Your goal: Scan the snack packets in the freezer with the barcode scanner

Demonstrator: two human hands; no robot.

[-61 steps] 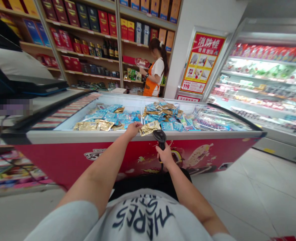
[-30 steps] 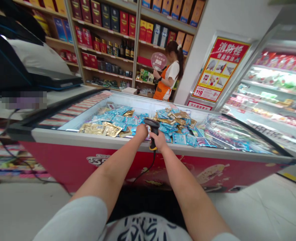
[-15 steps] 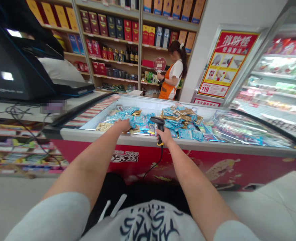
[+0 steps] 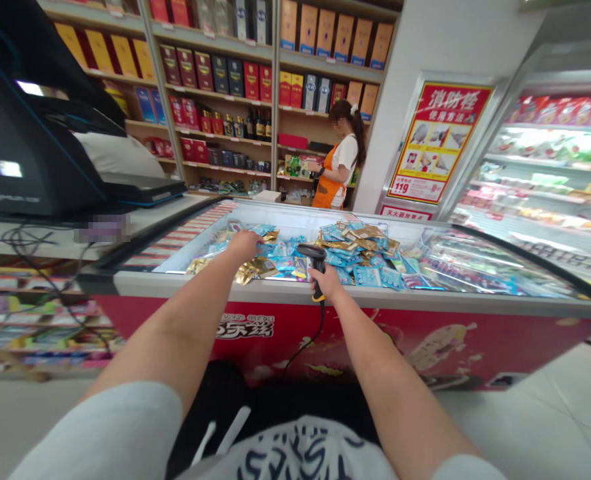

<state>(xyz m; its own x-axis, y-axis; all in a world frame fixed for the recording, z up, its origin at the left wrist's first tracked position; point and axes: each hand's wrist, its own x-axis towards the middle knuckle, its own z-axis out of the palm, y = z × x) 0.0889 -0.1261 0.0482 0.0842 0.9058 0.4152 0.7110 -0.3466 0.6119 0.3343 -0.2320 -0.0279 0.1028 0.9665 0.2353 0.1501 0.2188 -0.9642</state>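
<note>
My right hand [image 4: 329,281] is wrapped round the handle of a black and yellow barcode scanner [image 4: 313,252], held upright at the freezer's front rim. A black cable runs down from its grip. My left hand [image 4: 244,247] is over the left heap of small blue packets [image 4: 280,248] and gold packets [image 4: 255,268] in the open chest freezer [image 4: 195,240]. Its fingers are bent and closed, and the back of the hand hides what they hold. A taller heap of blue and gold packets [image 4: 358,240] lies to the right of the scanner.
A checkout machine [image 4: 40,147] stands on the counter at left, with loose cables [image 4: 30,233] hanging down. Behind the freezer, a person in an orange apron [image 4: 333,177] stands by shelves of boxed bottles [image 4: 225,73]. The freezer's right part has a glass cover [image 4: 495,260].
My left hand has shifted slightly up and left; more gold packets show below it. The scanner stays in my right hand. The person behind no longer shows a round red fan.
</note>
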